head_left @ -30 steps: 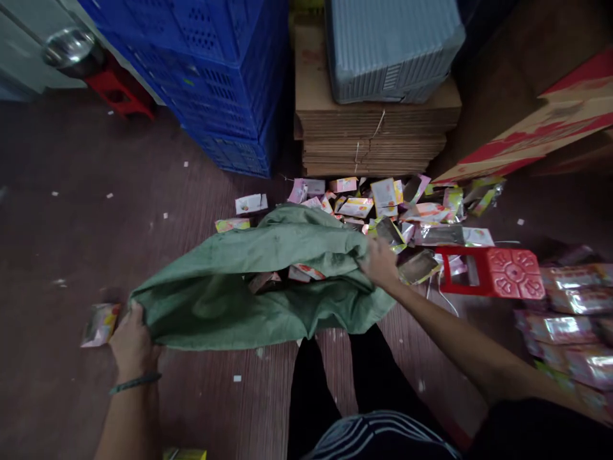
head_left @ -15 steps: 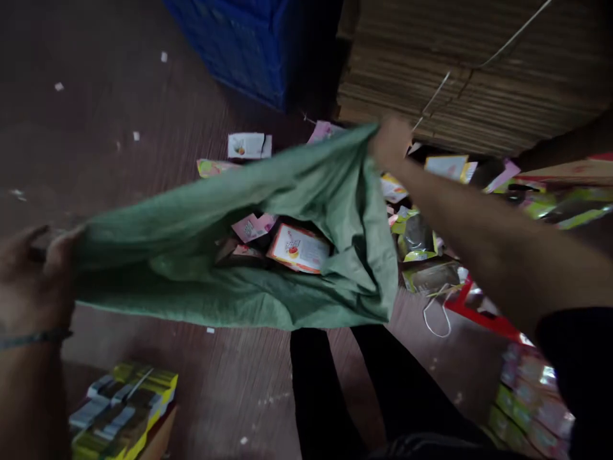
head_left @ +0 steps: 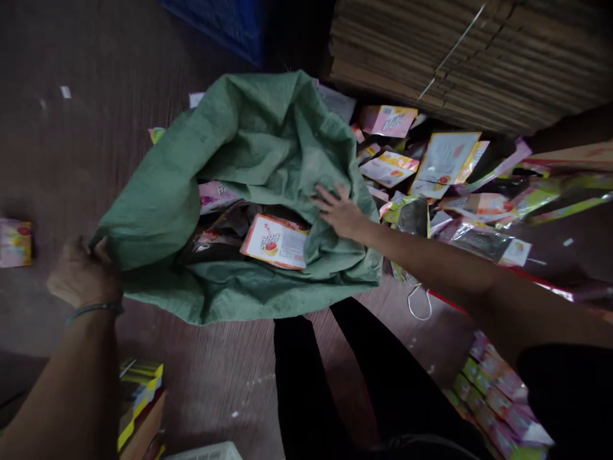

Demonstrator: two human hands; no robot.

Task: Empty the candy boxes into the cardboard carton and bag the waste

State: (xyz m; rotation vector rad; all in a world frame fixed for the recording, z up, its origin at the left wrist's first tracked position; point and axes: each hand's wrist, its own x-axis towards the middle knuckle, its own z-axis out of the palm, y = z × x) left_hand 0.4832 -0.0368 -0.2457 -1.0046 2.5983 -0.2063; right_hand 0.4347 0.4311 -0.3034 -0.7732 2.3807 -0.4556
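Dim light, murky corners, soft blur; faint glare on plastic wrappers.

The green sack I hold open looks like woven cloth or plastic weave, matt and heavily creased. Inside it, a white packet with an orange edge seems to be thin printed card or paper, smooth with a faint sheen. The loose wrappers to the right include clear plastic film, glossy and crinkled, catching pale highlights; among them a white-and-yellow carton looks like smooth printed card. Behind lies stacked brown cardboard, matt, its layered edges rough. The blue crate appears to be plastic, dull in this dim light. Under everything, the dark brown floor shows a fine streaked, wood-like grain with a low sheen.
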